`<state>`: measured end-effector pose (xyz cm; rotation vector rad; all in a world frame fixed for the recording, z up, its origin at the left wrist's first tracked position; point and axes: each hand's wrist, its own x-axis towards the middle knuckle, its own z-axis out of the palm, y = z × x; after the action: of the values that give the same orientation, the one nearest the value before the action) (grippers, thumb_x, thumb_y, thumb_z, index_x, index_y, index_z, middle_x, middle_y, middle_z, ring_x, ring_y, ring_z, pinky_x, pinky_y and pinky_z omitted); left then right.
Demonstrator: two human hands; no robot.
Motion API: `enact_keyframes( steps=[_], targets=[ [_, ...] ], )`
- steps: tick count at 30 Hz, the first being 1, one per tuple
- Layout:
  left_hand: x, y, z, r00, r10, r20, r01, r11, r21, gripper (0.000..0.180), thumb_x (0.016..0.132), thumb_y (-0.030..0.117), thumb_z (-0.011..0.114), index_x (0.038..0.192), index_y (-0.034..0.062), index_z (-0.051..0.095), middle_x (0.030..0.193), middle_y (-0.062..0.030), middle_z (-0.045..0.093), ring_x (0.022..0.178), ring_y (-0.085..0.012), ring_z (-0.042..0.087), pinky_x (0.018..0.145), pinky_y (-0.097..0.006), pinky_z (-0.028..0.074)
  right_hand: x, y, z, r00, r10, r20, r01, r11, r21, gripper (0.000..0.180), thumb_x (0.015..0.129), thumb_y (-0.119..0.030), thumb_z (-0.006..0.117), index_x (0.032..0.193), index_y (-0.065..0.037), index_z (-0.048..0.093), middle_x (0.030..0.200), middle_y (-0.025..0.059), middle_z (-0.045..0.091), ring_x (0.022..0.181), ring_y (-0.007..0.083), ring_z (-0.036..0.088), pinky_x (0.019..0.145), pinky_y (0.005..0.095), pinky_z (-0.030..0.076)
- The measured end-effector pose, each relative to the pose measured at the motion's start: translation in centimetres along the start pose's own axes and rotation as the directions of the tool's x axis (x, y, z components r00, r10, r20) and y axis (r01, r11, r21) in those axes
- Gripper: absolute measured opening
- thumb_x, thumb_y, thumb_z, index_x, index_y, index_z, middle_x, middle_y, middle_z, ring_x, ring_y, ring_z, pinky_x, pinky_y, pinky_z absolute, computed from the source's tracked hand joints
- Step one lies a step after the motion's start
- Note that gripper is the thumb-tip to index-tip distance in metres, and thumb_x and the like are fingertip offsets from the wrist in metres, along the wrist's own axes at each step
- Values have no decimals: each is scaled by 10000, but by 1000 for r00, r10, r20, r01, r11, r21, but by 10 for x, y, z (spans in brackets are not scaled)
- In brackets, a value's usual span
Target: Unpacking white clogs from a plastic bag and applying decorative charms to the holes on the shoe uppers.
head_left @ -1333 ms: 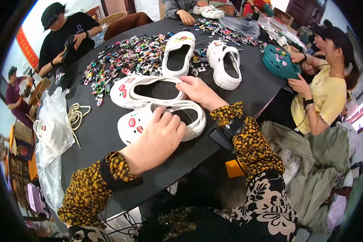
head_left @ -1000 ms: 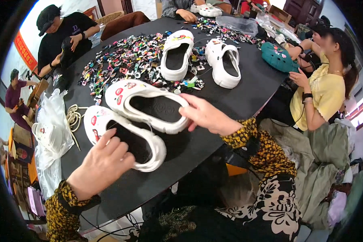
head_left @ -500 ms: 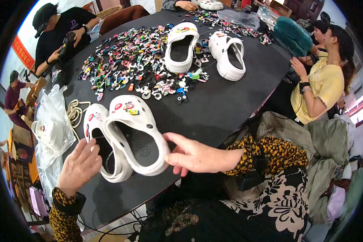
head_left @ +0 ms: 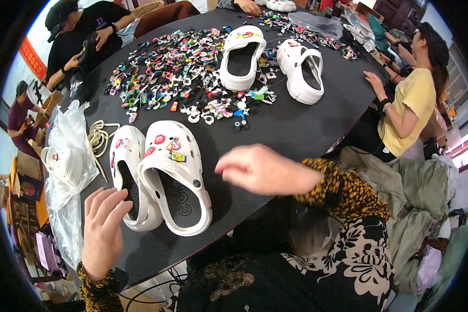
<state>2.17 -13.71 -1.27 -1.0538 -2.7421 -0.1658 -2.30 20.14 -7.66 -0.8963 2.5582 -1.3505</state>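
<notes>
Two white clogs stand side by side near me on the dark table, toes pointing away. The right one (head_left: 206, 210) carries red and yellow charms on its toe; the left one (head_left: 136, 225) also has red charms and is partly covered by its neighbour. My left hand (head_left: 105, 229) hovers just left of the left clog's heel, fingers raised and slightly apart, with nothing in it. Off to the right of the pair, my right hand (head_left: 268, 169) is apart from the clogs, over the table's near edge; motion smears its curled fingers.
A heap of small colourful charms (head_left: 177, 73) spreads across the table's middle. Two more white clogs stand behind it, one (head_left: 239, 83) beside another (head_left: 302, 96). At left lie a cord (head_left: 100, 138) and a bagged white clog (head_left: 65, 164). Co-workers sit at left and right.
My right hand has let go of the right clog's heel and moved right. My left hand has come off the left clog. The yellow-shirted person's teal slipper has moved away and down.
</notes>
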Motion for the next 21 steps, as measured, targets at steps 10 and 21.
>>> enact_keyframes(
  steps=[10,21],
  targets=[
    [13,13,41,920,-318,-227,312,948,-63,319,828,142,677,1075,-12,547,1026,-174,582,953,-364,544,860,-436,421,21,123,-92,877,279,-392,-415,851,-322,198,816,-159,640,939,-10,683,865,200,682,842,343,669,759,418,517],
    [25,0,55,897,-413,-157,385,905,-182,443,803,383,717,937,-10,561,743,-154,554,701,-328,523,697,-395,380,16,116,-73,847,46,-530,-332,824,-459,148,865,-122,618,948,-10,567,900,198,636,868,365,626,736,446,496]
  ],
)
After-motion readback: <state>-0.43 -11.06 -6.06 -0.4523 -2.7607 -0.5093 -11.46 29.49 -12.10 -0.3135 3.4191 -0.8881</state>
